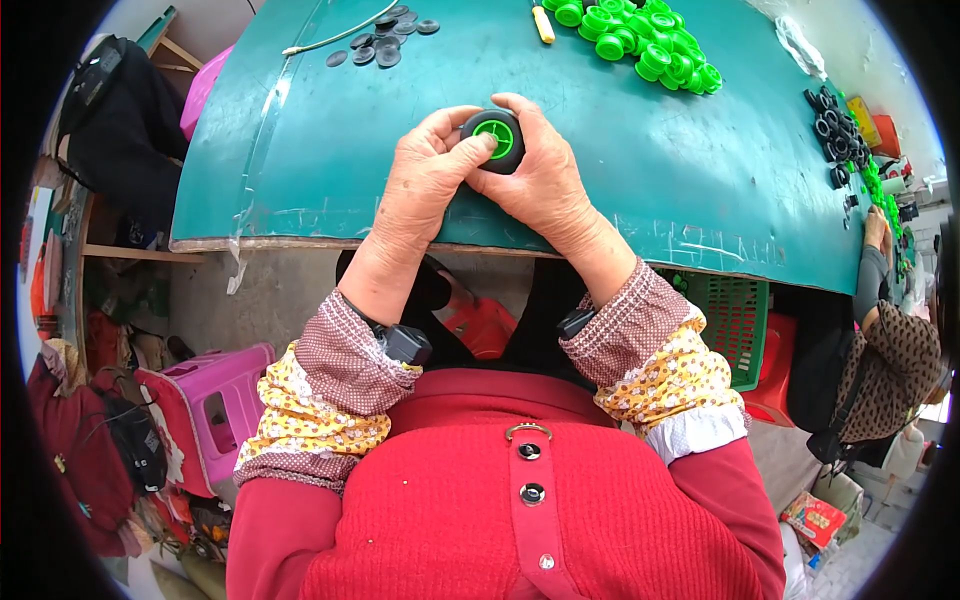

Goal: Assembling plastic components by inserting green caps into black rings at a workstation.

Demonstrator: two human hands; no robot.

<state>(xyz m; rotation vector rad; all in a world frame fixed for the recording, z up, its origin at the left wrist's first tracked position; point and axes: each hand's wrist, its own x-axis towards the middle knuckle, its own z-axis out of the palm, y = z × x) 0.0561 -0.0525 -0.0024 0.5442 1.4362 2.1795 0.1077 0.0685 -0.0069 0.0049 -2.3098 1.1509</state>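
A small toy wheel [507, 138] with a black tyre and a green spoked hub is held between my two hands, just above the near part of the green tabletop. My left hand [425, 170] grips its left side, with the thumb lying across the hub face. Curled around the right side is my right hand [540, 175], its fingers along the far edge and its thumb underneath. The fingertips behind the wheel are hidden.
A heap of green wheel hubs [655, 45] lies at the far side, beside a yellow-handled tool [543, 24]. Black discs [385, 45] are scattered far left near a thin cable [335, 38]. Black tyres [835, 130] are piled right, near another person's hand [876, 230].
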